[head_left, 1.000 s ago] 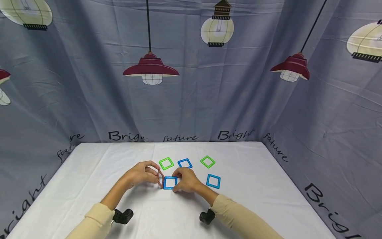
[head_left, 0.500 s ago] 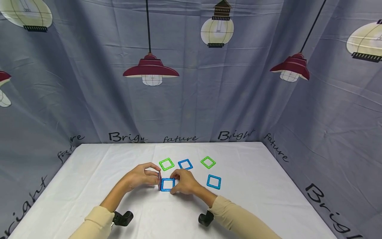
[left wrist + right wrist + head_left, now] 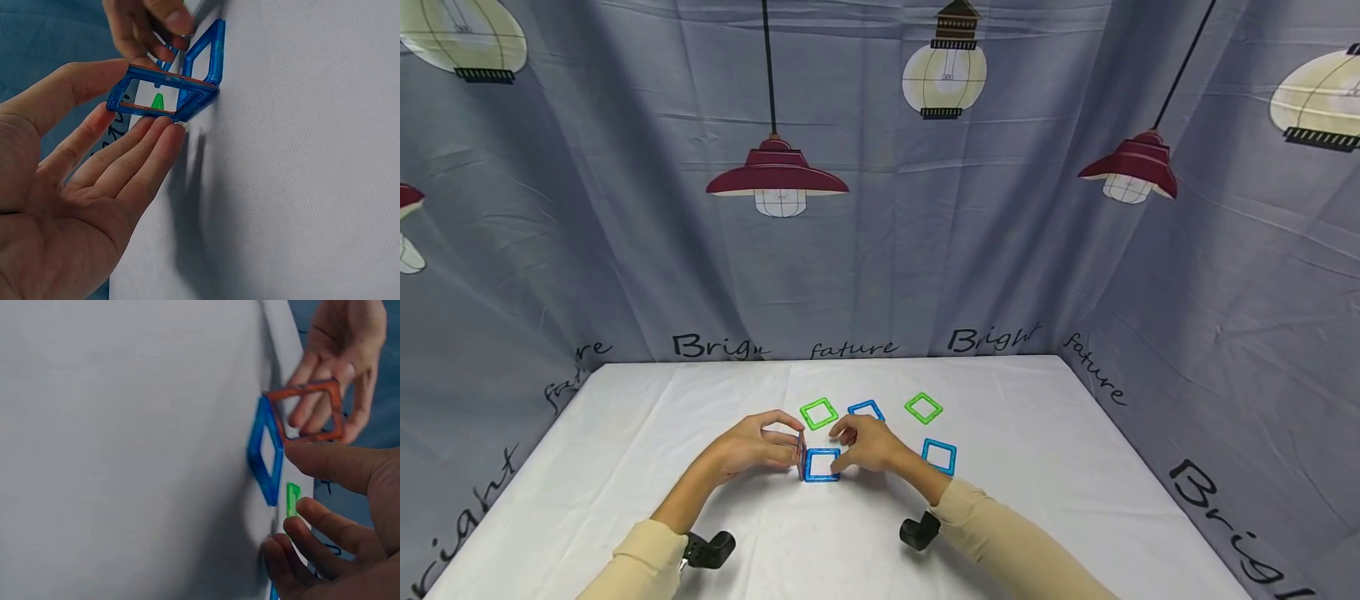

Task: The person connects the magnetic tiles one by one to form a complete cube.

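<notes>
Your head view is bright and evenly lit, the white table (image 3: 1037, 467) palest, with soft shadows beneath your left hand (image 3: 756, 442) and right hand (image 3: 867, 443). Beside the table's right edge, the black lettering (image 3: 1195, 487) looks stretched. Your wrist views come out dimmer and greyer; the left one blurs your right hand, and broad soft-edged shadows darken the table in both.

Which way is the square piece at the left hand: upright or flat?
Upright, or nearly: the head view shows the square piece edge-on, while the blue square beside it lies flat.
</notes>
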Available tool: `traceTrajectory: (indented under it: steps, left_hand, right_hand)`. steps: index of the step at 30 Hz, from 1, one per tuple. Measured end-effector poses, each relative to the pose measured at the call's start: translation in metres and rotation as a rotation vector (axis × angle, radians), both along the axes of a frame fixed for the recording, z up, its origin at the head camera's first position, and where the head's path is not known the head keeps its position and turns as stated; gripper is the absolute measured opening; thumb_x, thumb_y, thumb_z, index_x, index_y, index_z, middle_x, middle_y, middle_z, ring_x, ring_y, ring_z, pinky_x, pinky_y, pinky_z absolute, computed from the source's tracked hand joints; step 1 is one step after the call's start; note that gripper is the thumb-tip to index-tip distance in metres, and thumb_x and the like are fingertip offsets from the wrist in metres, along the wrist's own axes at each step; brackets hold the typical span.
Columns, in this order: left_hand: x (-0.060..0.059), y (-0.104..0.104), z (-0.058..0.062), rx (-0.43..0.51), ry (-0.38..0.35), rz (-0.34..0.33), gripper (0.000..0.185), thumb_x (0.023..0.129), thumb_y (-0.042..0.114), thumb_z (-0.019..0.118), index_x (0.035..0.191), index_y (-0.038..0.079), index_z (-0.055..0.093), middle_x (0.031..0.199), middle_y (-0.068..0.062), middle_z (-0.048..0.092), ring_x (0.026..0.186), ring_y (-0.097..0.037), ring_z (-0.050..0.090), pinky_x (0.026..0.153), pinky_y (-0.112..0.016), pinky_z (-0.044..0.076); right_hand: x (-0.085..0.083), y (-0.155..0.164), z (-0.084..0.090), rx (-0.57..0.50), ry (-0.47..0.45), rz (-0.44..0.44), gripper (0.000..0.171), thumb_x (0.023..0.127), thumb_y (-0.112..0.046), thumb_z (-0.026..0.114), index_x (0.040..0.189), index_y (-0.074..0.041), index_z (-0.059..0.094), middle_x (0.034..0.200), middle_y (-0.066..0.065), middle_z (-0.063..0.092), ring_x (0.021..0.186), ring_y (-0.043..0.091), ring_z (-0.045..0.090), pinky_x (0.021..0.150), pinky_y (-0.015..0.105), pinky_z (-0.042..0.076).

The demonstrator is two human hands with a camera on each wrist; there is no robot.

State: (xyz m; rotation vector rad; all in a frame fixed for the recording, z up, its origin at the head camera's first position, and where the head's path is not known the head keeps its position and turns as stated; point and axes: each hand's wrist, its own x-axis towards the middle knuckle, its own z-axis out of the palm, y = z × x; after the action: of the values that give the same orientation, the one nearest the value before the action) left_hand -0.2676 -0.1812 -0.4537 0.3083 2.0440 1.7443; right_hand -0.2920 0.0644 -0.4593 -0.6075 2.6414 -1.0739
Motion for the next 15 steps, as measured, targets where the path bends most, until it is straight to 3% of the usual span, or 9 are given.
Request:
traceTrajectory:
  steps: [6,15]
  left_hand:
    - [0.0,-0.001,0.0,-0.005,0.001,0.009,0.059,0.084,0.006,0.078,0.133,-0.01,0.049,0.125,-0.029,0.067,0.095,-0.021,0.073,0.089,-0.044,0.059]
    - [-0.001,-0.002,0.0,-0.01,0.003,0.018,0.054,0.086,0.004,0.076,0.132,-0.008,0.051,0.124,-0.029,0.068,0.097,-0.025,0.074,0.09,-0.045,0.059]
  right_hand:
    - [-0.022,-0.003,0.012,-0.013,0.011,-0.087,0.049,0.075,-0.015,0.087,0.12,-0.007,0.071,0.112,0.012,0.071,0.1,0.023,0.064,0.088,0.041,0.052]
    - [-0.054,-0.021,0.016,0.02,0.018,-0.132,0.051,0.076,-0.01,0.086,0.124,-0.009,0.07,0.119,0.013,0.073,0.115,0.033,0.061,0.101,0.05,0.048]
